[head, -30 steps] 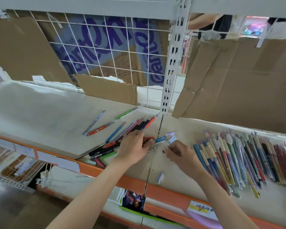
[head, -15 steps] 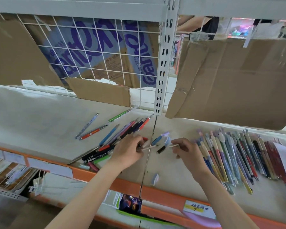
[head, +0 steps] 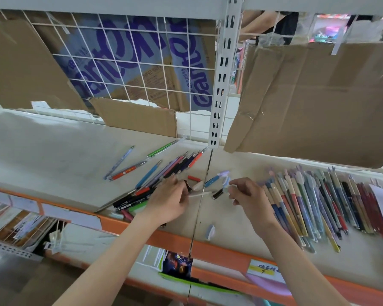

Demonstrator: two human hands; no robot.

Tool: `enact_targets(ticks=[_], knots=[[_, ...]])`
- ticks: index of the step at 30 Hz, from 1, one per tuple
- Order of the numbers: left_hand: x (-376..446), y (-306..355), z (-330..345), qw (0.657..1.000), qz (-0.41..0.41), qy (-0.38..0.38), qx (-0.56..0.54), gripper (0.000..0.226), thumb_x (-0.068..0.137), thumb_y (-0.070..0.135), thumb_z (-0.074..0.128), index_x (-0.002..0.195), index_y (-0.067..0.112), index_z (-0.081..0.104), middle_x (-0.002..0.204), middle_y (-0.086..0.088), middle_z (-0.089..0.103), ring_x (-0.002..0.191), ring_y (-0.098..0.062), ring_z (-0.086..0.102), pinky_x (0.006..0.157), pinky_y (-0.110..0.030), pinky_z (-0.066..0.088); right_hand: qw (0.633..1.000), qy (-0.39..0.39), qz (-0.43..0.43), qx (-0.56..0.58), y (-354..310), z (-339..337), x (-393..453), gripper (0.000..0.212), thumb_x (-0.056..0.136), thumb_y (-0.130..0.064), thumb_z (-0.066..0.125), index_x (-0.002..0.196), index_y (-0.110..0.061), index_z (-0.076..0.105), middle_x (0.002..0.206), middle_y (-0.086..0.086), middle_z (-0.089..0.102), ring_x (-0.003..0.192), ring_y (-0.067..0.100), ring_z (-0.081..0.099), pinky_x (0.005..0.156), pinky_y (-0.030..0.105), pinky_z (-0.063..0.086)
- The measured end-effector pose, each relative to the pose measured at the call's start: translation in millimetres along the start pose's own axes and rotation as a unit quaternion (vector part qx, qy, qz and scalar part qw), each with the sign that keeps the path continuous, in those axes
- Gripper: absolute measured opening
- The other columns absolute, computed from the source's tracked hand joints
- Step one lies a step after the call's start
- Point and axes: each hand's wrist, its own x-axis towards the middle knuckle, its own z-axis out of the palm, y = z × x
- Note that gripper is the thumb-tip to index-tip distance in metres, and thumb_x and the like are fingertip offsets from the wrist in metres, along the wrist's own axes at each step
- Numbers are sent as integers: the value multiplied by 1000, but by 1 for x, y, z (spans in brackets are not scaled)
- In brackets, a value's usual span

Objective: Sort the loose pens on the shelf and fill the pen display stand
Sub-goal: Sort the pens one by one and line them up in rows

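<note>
Left hand (head: 167, 203) pinches a thin white refill (head: 200, 193) lying between both hands. Right hand (head: 250, 196) pinches a small pale piece at the fingertips, a black cap (head: 217, 193) just beside. Loose pens (head: 164, 175) fan left and far of the left hand; a sorted row of pens (head: 318, 204) lies right on the shelf (head: 53, 155).

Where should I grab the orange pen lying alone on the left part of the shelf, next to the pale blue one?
Pinch the orange pen with white print at mid-barrel, coming straight down from above. It lies flat on the beige shelf, slanted, its lower end meeting the pale blue pen; the middle has open shelf on both sides, so fingers fit there.
</note>
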Motion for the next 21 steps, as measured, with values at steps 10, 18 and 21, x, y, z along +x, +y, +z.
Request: enact_targets(ticks=[10, 18, 21], knots=[[-7, -1, 6, 998, 48, 45, 24, 22, 93, 30, 54, 107, 13, 55, 111, -2, 53, 108, -19, 46, 92, -30, 35, 998, -13, 20, 57, 5, 1, -9, 17, 88, 5, 56, 93, -10, 64, 73, 9, 63, 58, -1, 59, 57, 13, 49], [-22, 6, 10, 992, 52, 103, -42, 25, 79, 34, 71, 89, 14, 60, 91, 0, 49, 90, -16, 43, 77, -29, 34, 995, 11, 37, 90, 16, -1, -11, 17, 87, 8, 55, 96, -4, 62, 73, 5, 64, 59, 3, 60, 59, 16, 50], [-24, 6, 12, 992, 46, 108, -44, 22, 78, 33, 73, 87, 15, 63, 90, -1, 51, 92, -17, 44, 81, -31, 37, 999, 17, 3, 43, 20, -1, -14, 18, 85, 4, 59, 91, -12, 63, 74, -1, 65, 59, 4, 59, 61, 17, 50]])
